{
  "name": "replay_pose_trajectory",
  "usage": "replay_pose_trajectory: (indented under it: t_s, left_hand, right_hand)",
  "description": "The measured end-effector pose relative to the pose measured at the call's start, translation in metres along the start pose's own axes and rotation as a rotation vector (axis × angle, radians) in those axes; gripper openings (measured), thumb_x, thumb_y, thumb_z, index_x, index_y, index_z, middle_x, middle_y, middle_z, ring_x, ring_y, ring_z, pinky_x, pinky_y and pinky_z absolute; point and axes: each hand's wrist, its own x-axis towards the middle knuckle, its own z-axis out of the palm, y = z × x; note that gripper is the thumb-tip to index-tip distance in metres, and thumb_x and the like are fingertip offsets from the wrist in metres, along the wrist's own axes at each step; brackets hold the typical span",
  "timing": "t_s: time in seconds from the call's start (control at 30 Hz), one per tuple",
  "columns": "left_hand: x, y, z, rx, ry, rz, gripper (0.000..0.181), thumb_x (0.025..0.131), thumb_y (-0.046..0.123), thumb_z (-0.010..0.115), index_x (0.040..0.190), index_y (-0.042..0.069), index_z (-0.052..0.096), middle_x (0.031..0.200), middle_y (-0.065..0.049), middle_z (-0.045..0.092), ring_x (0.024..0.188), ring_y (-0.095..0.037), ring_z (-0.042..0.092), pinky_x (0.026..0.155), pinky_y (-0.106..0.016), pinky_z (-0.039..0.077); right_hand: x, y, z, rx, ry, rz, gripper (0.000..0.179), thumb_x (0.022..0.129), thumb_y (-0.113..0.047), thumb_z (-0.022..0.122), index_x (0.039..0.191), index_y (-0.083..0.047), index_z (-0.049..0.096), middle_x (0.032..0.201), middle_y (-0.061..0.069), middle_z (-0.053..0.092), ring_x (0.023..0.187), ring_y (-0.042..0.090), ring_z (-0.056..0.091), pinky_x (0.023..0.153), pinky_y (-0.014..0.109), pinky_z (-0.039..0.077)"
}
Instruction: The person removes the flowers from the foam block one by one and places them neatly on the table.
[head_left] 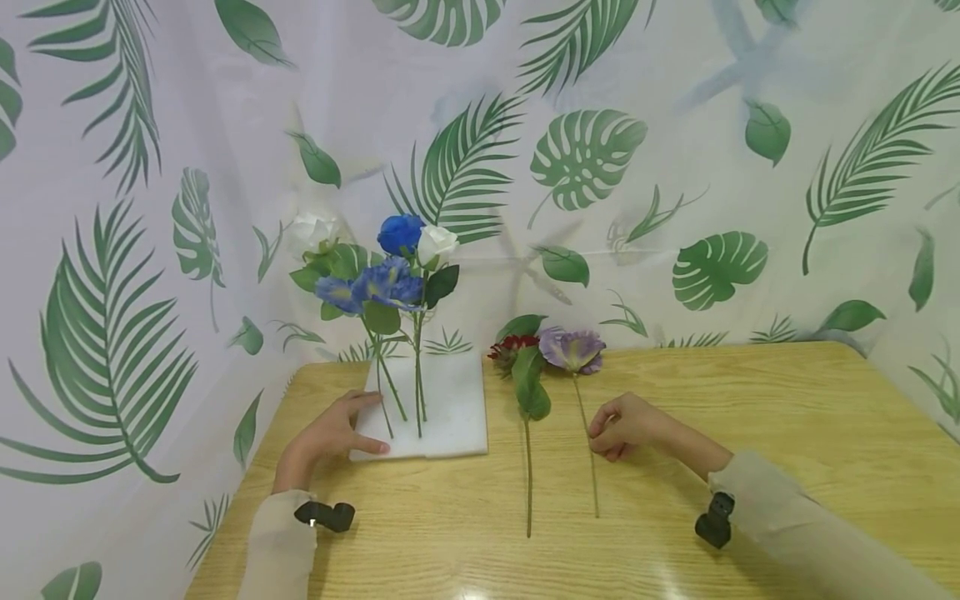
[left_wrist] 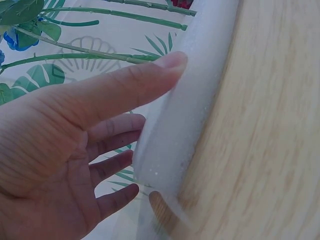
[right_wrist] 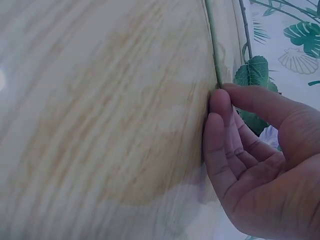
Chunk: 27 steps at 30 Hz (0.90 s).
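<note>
A white foam board (head_left: 453, 408) lies on the table, with several artificial flowers standing upright in it. My left hand (head_left: 333, 433) spreads round its near left corner. In the left wrist view, the thumb (left_wrist: 150, 75) rests on the foam near its edge and the other fingers reach along its side. My right hand (head_left: 626, 427) pinches the thin green stem of a purple artificial flower (head_left: 573, 350) between thumb and fingertips. That stem (right_wrist: 214, 45) runs close along the tabletop in the right wrist view. Left of it lies a dark red flower (head_left: 513, 350) with green leaves.
In the foam stand a blue rose (head_left: 400, 234), a white rose (head_left: 437, 245), a ruffled blue flower (head_left: 386, 283) and another white flower (head_left: 315, 232). A leaf-printed cloth (head_left: 480, 67) hangs behind and left of the wooden table (head_left: 750, 408).
</note>
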Motion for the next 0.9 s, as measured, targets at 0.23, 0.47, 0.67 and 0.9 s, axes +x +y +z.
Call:
replay_pose_trajectory:
  t_s: [0.23, 0.47, 0.67, 0.9]
  left_hand:
    - [0.000, -0.002, -0.001, 0.001, -0.005, -0.004, 0.098, 0.078, 0.028, 0.090, 0.156, 0.003, 0.038, 0.164, -0.030, 0.022, 0.152, -0.052, 0.019, 0.121, -0.066, 0.024]
    - [0.001, -0.003, -0.002, 0.011, -0.003, 0.001, 0.097, 0.078, 0.029, 0.090, 0.156, 0.003, 0.039, 0.164, -0.029, 0.023, 0.152, -0.051, 0.020, 0.122, -0.065, 0.024]
    - [0.001, -0.003, -0.001, 0.013, 0.001, -0.001, 0.097, 0.077, 0.029, 0.090, 0.156, 0.004, 0.039, 0.164, -0.029, 0.023, 0.151, -0.051, 0.021, 0.121, -0.065, 0.025]
    - [0.002, -0.003, 0.000, 0.012, 0.003, 0.006, 0.096, 0.078, 0.028, 0.090, 0.156, 0.004, 0.039, 0.163, -0.029, 0.025, 0.150, -0.052, 0.023, 0.121, -0.065, 0.026]
  right_hand:
    - [0.001, 0.000, -0.001, -0.004, -0.002, 0.014, 0.020, 0.086, -0.008, 0.077, 0.098, 0.005, 0.069, 0.072, 0.005, 0.075, 0.063, 0.016, 0.071, 0.061, 0.032, 0.062]
    - [0.002, -0.002, -0.001, -0.012, 0.002, 0.028, 0.020, 0.087, -0.009, 0.077, 0.099, 0.004, 0.070, 0.073, 0.006, 0.074, 0.063, 0.017, 0.071, 0.062, 0.033, 0.062]
    - [0.002, -0.004, -0.001, -0.002, 0.001, 0.032, 0.020, 0.087, -0.008, 0.077, 0.100, 0.005, 0.070, 0.073, 0.006, 0.074, 0.063, 0.016, 0.071, 0.062, 0.033, 0.062]
    - [0.006, -0.012, -0.003, 0.006, -0.028, 0.011, 0.020, 0.088, -0.007, 0.075, 0.101, 0.007, 0.068, 0.075, 0.008, 0.073, 0.064, 0.016, 0.070, 0.062, 0.032, 0.061]
